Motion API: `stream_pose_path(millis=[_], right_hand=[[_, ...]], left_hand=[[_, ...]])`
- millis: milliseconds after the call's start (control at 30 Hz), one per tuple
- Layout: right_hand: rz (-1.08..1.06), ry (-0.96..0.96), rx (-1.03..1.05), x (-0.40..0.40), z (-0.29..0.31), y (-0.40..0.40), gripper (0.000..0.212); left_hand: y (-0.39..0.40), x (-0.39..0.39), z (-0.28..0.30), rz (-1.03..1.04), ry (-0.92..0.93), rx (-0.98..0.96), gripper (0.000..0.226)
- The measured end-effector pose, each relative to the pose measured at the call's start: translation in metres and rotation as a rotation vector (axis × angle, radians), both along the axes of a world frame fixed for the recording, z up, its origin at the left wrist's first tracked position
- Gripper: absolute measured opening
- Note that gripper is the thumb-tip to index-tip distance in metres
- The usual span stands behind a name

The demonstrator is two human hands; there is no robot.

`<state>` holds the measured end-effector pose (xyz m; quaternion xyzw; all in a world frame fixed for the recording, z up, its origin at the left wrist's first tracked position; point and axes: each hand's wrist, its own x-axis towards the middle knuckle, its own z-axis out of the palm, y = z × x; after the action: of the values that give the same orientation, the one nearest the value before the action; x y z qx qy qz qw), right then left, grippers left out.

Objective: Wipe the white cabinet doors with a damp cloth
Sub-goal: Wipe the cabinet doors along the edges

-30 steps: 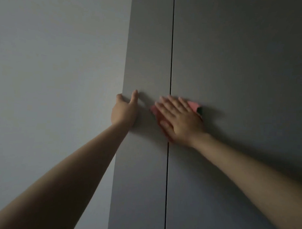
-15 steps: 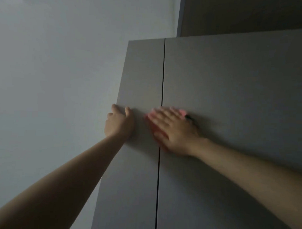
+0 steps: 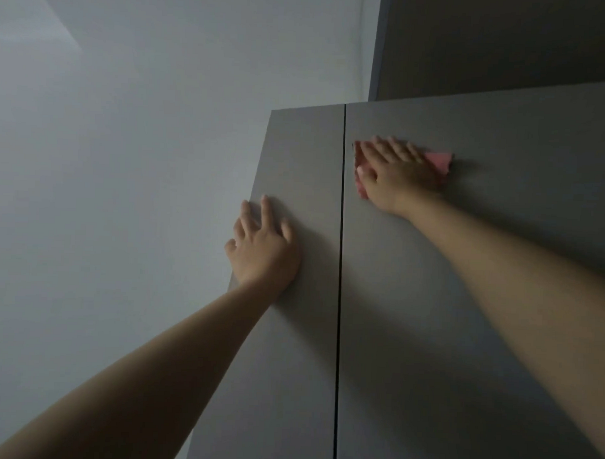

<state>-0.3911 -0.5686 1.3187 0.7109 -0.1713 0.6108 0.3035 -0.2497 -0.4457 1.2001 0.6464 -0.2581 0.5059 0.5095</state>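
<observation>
A person reaches up with both bare arms to a tall cabinet in dim light. The right hand point(image 3: 397, 176) lies flat on a pink cloth point(image 3: 440, 162), fingers straight and slightly spread, pressing it against the right door point(image 3: 481, 270). This grip is a flat press, not a pinch: the cloth sits under the palm, with one corner poking out beyond the little-finger side and a strip showing past the thumb side. The cloth is high on that door, a little below the top edge and just to the right of the dark seam point(image 3: 339, 299) between the doors.

The left hand point(image 3: 262, 250) rests open on the left door point(image 3: 290, 332), lower than the cloth hand, fingers spread and pointing up, close to that door's outer edge beside the pale wall point(image 3: 124, 188). It appears to steady the door; the light is too poor to tell whether the palm is fully down.

The step in hand looks like wiping the upper part of the right door. To do it well, keep the palm flat so the whole cloth stays in contact, and sweep outward from the seam in overlapping passes. Then work downward from the pressing hand, so any drips fall onto unwiped area. The bracing hand should stay put so the doors do not swing or rattle under pressure.
</observation>
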Motion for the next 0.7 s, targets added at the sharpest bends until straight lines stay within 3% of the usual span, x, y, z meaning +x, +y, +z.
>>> stream_pose_path(millis=[67, 167, 233, 300, 400, 467, 567, 633, 700], right_hand=[[0.000, -0.007, -0.022, 0.010, -0.004, 0.009, 0.055], [0.043, 0.236, -0.290, 0.018, -0.057, 0.005, 0.057], [0.019, 0.338, -0.363, 0.002, -0.072, -0.011, 0.065], [-0.041, 0.249, -0.277, -0.021, -0.041, -0.031, 0.065], [-0.047, 0.005, 0.026, -0.042, 0.000, -0.039, 0.056], [-0.044, -0.013, -0.033, -0.031, -0.018, -0.028, 0.055], [0.022, 0.260, -0.276, -0.013, -0.094, -0.023, 0.061], [0.034, 0.368, -0.308, -0.038, -0.114, -0.037, 0.066], [0.005, 0.233, -0.256, -0.066, -0.091, -0.063, 0.063]], left_hand=[[-0.001, 0.000, 0.000, -0.002, -0.007, 0.001, 0.057], [-0.001, 0.001, -0.001, 0.012, -0.028, 0.013, 0.058], [-0.001, 0.002, -0.003, 0.025, -0.037, 0.015, 0.059], [-0.001, 0.001, -0.003, 0.033, -0.035, 0.016, 0.059], [-0.001, -0.003, -0.003, 0.055, -0.022, 0.018, 0.059], [0.000, -0.007, -0.002, 0.078, -0.002, 0.016, 0.059], [-0.003, -0.020, -0.002, 0.116, 0.007, 0.005, 0.060], [-0.016, -0.036, 0.000, 0.113, -0.033, 0.003, 0.059], [-0.033, -0.054, 0.005, 0.070, -0.091, 0.010, 0.058]])
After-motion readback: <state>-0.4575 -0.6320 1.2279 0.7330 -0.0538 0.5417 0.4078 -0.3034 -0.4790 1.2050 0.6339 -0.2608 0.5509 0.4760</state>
